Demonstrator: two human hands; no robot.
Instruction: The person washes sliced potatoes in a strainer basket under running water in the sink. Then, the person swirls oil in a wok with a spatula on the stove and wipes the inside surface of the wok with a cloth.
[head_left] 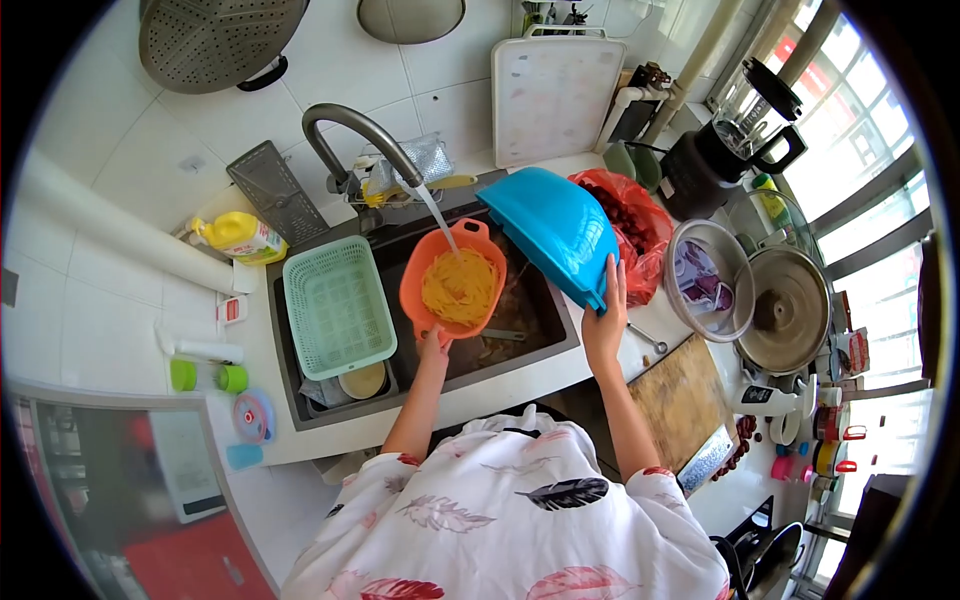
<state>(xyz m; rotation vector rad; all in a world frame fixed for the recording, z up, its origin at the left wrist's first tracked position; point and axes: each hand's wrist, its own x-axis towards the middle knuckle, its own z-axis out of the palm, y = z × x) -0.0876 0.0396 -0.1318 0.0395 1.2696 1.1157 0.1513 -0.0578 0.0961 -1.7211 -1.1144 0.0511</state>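
Observation:
My left hand (433, 348) is closed on the near handle of an orange colander (412, 285), held over the dark sink (535, 345). Thin yellow strips (460, 288), which look like shredded potato, lie in it. Water from the curved faucet (362, 120) runs onto the strips. With my right hand (606, 325) I grip the near edge of a blue plastic basin (555, 230). The basin is tilted on its side at the sink's right edge, its outer wall facing up, so its inside is hidden.
A pale green basket (338, 310) sits over the sink's left side. Right of the basin are a red plastic bag (650, 240), a grey bowl (740, 265) and a blender (720, 150). A cutting board (680, 400) with a cleaver (706, 458) lies nearer me.

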